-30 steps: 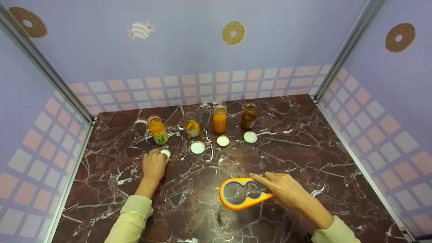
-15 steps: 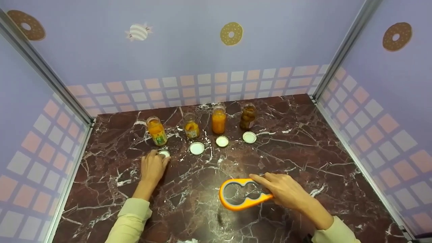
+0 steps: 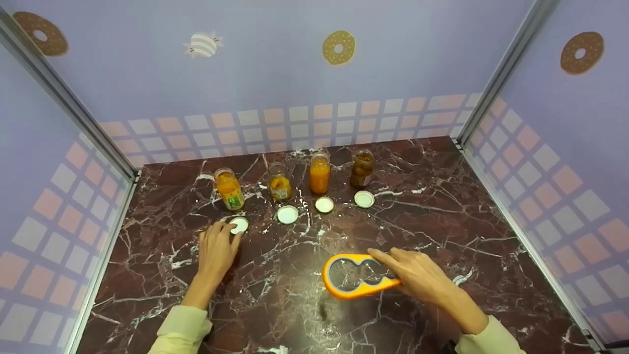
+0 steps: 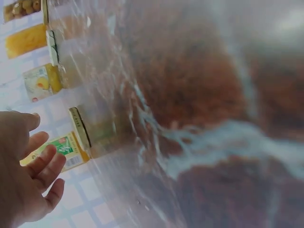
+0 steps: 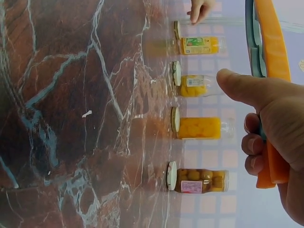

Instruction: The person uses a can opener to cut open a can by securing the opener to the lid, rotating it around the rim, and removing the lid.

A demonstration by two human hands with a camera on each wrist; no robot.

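Gripping an orange two-ring jar opener (image 3: pixel 357 275) near the tabletop's (image 3: pixel 442 221) front edge, the right hand (image 3: pixel 417 275) curls round its handle; left hand (image 3: pixel 216 248) relaxed, fingertips at a white lid (image 3: pixel 240 224). Jar labels (image 5: pixel 198 45) unreadable

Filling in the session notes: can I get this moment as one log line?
left hand: fingertips at white lid | right hand: grips orange jar opener | four open jars in row, lids in front

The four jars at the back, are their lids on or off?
Off. Each jar stands open-mouthed, with a white lid lying before it.
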